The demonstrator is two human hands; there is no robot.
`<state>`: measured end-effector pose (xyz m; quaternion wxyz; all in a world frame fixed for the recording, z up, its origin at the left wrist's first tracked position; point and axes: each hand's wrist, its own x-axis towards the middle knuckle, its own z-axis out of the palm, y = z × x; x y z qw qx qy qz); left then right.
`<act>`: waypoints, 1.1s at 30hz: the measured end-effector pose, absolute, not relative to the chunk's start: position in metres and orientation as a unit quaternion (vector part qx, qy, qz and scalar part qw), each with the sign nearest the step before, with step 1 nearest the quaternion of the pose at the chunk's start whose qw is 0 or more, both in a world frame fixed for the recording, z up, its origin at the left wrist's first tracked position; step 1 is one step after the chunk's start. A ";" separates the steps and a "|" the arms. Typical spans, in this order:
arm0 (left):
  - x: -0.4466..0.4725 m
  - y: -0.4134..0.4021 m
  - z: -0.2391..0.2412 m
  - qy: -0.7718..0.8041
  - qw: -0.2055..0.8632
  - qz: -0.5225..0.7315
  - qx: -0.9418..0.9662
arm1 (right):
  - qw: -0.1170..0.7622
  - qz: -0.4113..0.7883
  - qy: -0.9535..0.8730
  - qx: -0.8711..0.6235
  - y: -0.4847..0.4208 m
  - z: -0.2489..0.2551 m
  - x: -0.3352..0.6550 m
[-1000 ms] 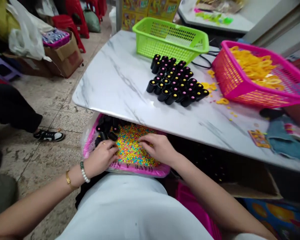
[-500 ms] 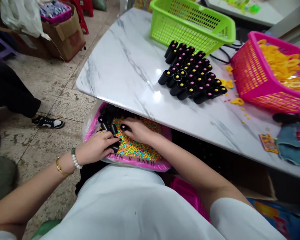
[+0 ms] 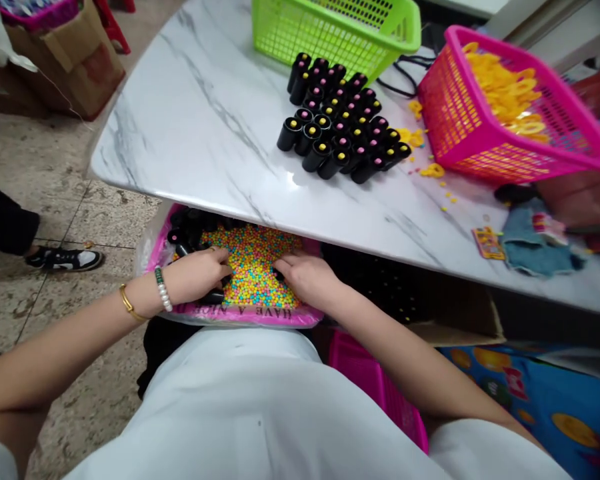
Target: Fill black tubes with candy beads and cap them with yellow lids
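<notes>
A pink tray [image 3: 260,319] rests on my lap under the table edge, filled with small multicoloured beads [image 3: 253,270] and several black tubes [image 3: 185,230] at its far left. My left hand [image 3: 203,275] lies on the tray's left side, fingers curled over a black tube [image 3: 213,297]. My right hand [image 3: 305,279] is on the beads at the right, fingers bent down and closed on a black tube whose end just shows. On the marble table [image 3: 205,127] stands a cluster of black tubes [image 3: 340,130] capped with yellow and pink beads.
A green basket [image 3: 330,30] stands behind the tube cluster. To its right a pink basket [image 3: 485,150] holds yellow rings, with some spilled beside it. Blue cloth [image 3: 535,243] lies at the table's right. Another person's shoe [image 3: 63,259] is on the floor at left, near a cardboard box [image 3: 65,60].
My right hand has drawn back from the tubes at the tray's left to the beads at its right. My left hand stays on the left side. The view has tilted down.
</notes>
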<state>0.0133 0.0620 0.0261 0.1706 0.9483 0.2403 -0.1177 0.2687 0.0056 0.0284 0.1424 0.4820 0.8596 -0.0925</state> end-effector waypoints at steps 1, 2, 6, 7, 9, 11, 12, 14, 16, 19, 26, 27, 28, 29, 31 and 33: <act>0.015 0.063 0.026 0.228 0.167 -0.129 0.951 | 0.142 -0.094 0.867 0.469 0.005 0.027 0.267; 0.016 0.064 0.026 0.218 0.164 -0.135 0.953 | 0.139 -0.096 0.872 0.459 0.004 0.024 0.265; 0.021 0.063 0.023 0.220 0.196 -0.102 0.950 | 0.089 -0.128 0.886 0.437 0.002 0.016 0.262; 0.023 0.063 0.021 0.229 0.213 -0.087 0.946 | 0.072 -0.146 0.886 0.434 0.001 0.015 0.262; 0.026 0.061 0.018 0.247 0.247 -0.062 0.935 | 0.037 -0.180 0.885 0.429 0.000 0.013 0.261; 0.028 0.060 0.016 0.252 0.260 -0.050 0.931 | 0.015 -0.198 0.887 0.417 -0.001 0.011 0.259; 0.028 0.059 0.015 0.248 0.259 -0.048 0.932 | 0.008 -0.202 0.890 0.409 -0.001 0.011 0.257; 0.029 0.059 0.014 0.235 0.256 -0.050 0.936 | -0.008 -0.225 0.891 0.394 -0.002 0.010 0.255; 0.028 0.060 0.014 0.234 0.275 -0.041 0.931 | -0.050 -0.281 0.878 0.385 -0.001 0.010 0.255; 0.024 0.063 0.016 0.263 0.359 0.019 0.895 | -0.149 -0.375 0.821 0.404 0.001 0.011 0.263; 0.010 0.062 0.021 0.313 0.548 0.118 0.766 | -0.278 -0.674 0.556 0.399 -0.007 0.010 0.273; 0.009 0.061 0.021 0.312 0.550 0.118 0.766 | -0.280 -0.685 0.544 0.395 -0.008 0.010 0.271; 0.009 0.061 0.021 0.312 0.543 0.116 0.771 | -0.281 -0.684 0.546 0.394 -0.007 0.010 0.269; 0.010 0.061 0.020 0.311 0.527 0.117 0.782 | -0.281 -0.674 0.556 0.396 -0.006 0.010 0.267; 0.011 0.062 0.021 0.302 0.482 0.127 0.813 | -0.283 -0.645 0.587 0.401 -0.004 0.014 0.265; 0.012 0.063 0.023 0.291 0.460 0.140 0.827 | -0.287 -0.617 0.610 0.405 -0.001 0.018 0.266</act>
